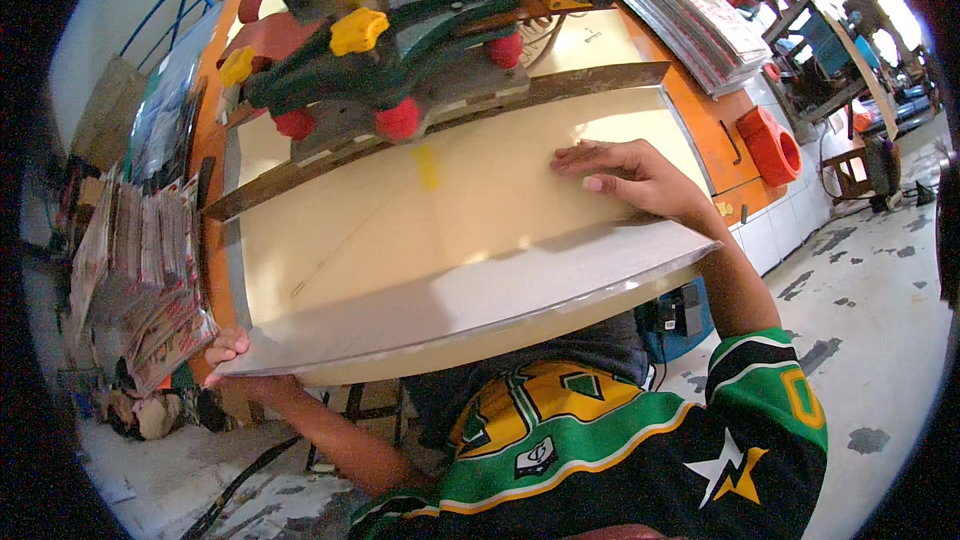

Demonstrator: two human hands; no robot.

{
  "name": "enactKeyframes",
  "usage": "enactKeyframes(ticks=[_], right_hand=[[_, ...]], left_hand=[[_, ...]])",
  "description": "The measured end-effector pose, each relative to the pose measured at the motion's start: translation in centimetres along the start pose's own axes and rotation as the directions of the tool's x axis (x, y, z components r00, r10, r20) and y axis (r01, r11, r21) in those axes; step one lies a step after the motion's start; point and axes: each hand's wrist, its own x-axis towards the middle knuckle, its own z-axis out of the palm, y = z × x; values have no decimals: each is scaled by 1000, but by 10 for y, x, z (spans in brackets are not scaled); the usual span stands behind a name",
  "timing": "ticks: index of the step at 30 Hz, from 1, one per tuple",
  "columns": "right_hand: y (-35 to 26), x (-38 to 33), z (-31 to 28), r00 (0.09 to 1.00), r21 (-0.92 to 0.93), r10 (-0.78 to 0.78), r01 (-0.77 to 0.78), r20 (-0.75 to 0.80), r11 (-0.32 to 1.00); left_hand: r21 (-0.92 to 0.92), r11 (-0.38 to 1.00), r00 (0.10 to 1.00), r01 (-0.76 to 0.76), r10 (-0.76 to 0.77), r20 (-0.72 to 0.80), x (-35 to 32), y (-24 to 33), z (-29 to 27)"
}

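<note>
Catching light: long, pale grey, straight-edged sheet (530,282), shadowed leftward

White glare floods the upper right; soft shadow crosses the cream board (350,205); dark, bending edges seem grainy.

Dark green machine (455,25) with chunky yellow knobs, parked on an orange counter (690,125). On the wearer's side of that machine, the left hand (230,345) has a pale grey sheet (470,290) by the corner, right hand (632,178) spread over a cream surface (360,205). Red ring-shaped thing (757,135) right of the machine, printed bundles (150,240) left.
</note>
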Motion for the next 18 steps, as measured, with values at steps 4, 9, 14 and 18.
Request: enactKeyframes(ticks=[4,9,14,18], right_hand=[[-2,-22,-5,992,166,124,-118,-21,979],[-2,-53,-7,939,269,252,-186,-234,945],[4,-76,-25,773,137,338,-315,-536,939],[3,-95,-40,632,-184,217,-506,-744,843]], left_hand=[[30,998,998,56,-55,-15,2,1,9],[29,984,982,174,-171,-86,3,4,15],[-20,978,977,207,-208,-49,5,2,-9],[-1,985,976,173,-171,-136,3,2,2]])
